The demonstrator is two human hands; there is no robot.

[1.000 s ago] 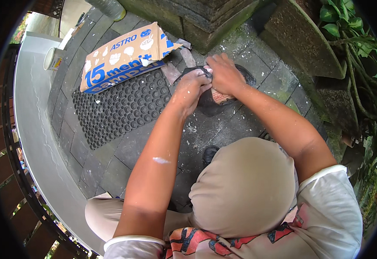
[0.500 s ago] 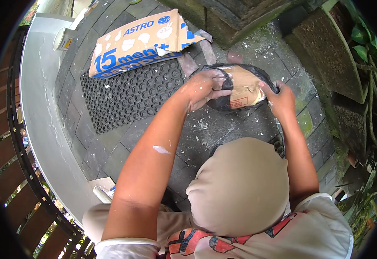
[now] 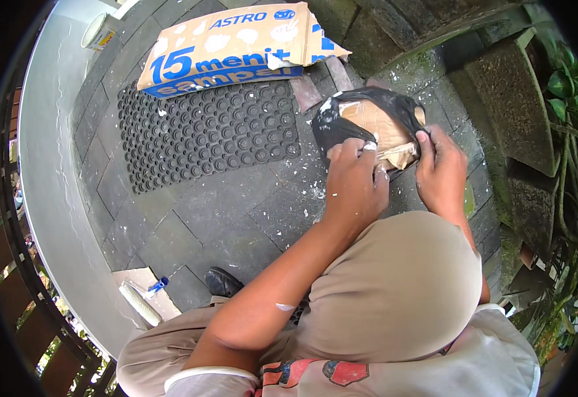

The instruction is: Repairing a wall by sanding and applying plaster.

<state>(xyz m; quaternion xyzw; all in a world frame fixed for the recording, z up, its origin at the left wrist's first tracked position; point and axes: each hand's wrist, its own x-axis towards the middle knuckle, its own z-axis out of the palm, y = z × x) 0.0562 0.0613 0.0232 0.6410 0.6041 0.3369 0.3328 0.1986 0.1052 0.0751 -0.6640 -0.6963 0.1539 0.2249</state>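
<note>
A black plastic bag [image 3: 329, 129] with white paint smears sits on the stone paving in front of my knee. Its mouth gapes, and crumpled brown cardboard [image 3: 376, 124] shows inside. My left hand [image 3: 358, 178], fingers curled and spotted with white, grips the bag's near left rim. On the near right side, my right hand [image 3: 442, 169] pinches the rim between thumb and fingers. Whatever lies beneath the cardboard is hidden.
Beyond the black rubber mat [image 3: 209, 135] lies a torn cardboard box [image 3: 236, 49] with blue print. Grey strips [image 3: 307, 94] lie beside it. A paint roller [image 3: 141, 304] rests at lower left, a white tub [image 3: 98, 32] at upper left. Stone slabs [image 3: 511, 99] and plants border the right.
My left hand has shifted from the bag's left side to its near rim. The black plastic now covers more of the cardboard's far edge. The view has moved, revealing the roller and a shoe.
</note>
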